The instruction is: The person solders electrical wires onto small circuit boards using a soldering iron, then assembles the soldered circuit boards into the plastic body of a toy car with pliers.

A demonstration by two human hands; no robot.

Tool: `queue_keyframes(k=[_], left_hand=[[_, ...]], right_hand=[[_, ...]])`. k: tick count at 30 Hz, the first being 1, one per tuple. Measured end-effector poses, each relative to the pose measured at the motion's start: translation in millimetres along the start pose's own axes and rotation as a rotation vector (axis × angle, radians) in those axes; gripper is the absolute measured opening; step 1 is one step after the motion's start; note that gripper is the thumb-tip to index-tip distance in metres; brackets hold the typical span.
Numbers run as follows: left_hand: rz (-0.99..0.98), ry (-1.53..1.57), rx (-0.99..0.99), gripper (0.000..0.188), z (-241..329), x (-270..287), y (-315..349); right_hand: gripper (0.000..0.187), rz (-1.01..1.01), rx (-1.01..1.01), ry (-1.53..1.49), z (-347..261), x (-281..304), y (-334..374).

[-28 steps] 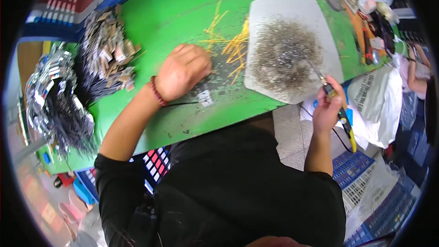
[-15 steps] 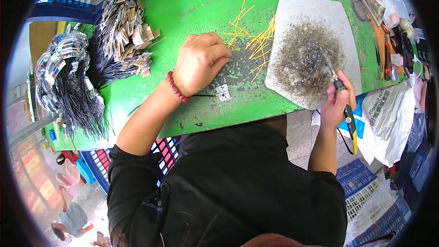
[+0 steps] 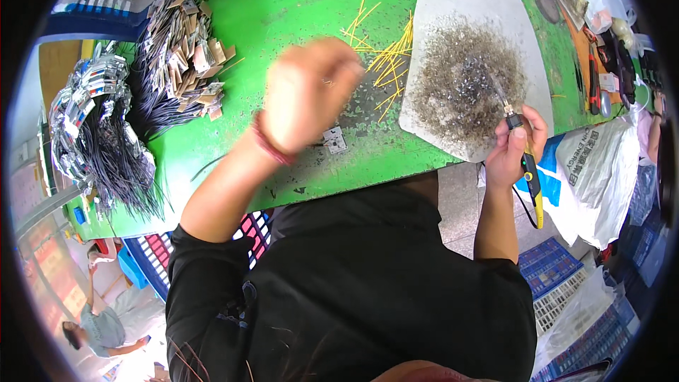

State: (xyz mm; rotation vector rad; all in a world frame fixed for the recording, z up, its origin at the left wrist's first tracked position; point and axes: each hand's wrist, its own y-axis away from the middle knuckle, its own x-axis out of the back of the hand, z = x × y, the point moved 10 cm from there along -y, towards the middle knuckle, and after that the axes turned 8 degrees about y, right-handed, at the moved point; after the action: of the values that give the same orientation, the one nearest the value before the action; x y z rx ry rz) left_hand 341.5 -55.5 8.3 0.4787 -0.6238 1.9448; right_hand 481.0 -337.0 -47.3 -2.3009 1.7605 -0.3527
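Observation:
In my right hand (image 3: 515, 148) is a yellow-and-black soldering iron (image 3: 529, 173), its metal tip over a pile of dark and silvery bits. That pile (image 3: 467, 74) lies on a pale grey slab (image 3: 424, 21). My left hand (image 3: 308, 92), with a red bead bracelet, hovers over the green table, smeared by motion. Its fingers look bent, but what they hold, if anything, does not show. Just below it a small white circuit board (image 3: 334, 140) lies flat, with a dark wire running under my wrist. Thin yellow sticks or wires (image 3: 396, 53) are scattered between my left hand and the slab.
Two heaps of black leads stand at the left, one with brown tabs (image 3: 184, 56), the other with silvery ends (image 3: 99, 120). Red-handled pliers (image 3: 594, 81) and plastic bags lie at the right edge. A white sack (image 3: 590, 177) sits beside the table. Another person (image 3: 106, 325) is at lower left.
My left hand has gone from sharp to blurred and lifted slightly. My right hand keeps the iron over the pile. The whole view has shifted a little. The other person has changed pose.

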Motion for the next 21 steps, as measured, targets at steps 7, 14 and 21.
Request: queue_keyframes(k=[7,14,21], left_hand=[[-0.052,0.060,-0.145,0.014,23.7,-29.5,28.7],[-0.034,-0.339,-0.125,0.011,-27.6,-7.1,24.8],[0.001,-0.404,-0.236,0.009,-24.1,5.4,28.4]], right_hand=[[0.038,0.043,-0.034,-0.087,5.1,3.7,-4.4],[0.027,0.045,-0.036,-0.026,5.9,9.5,-2.7],[0.021,0.051,0.013,-0.039,-5.9,20.2,-6.7]])
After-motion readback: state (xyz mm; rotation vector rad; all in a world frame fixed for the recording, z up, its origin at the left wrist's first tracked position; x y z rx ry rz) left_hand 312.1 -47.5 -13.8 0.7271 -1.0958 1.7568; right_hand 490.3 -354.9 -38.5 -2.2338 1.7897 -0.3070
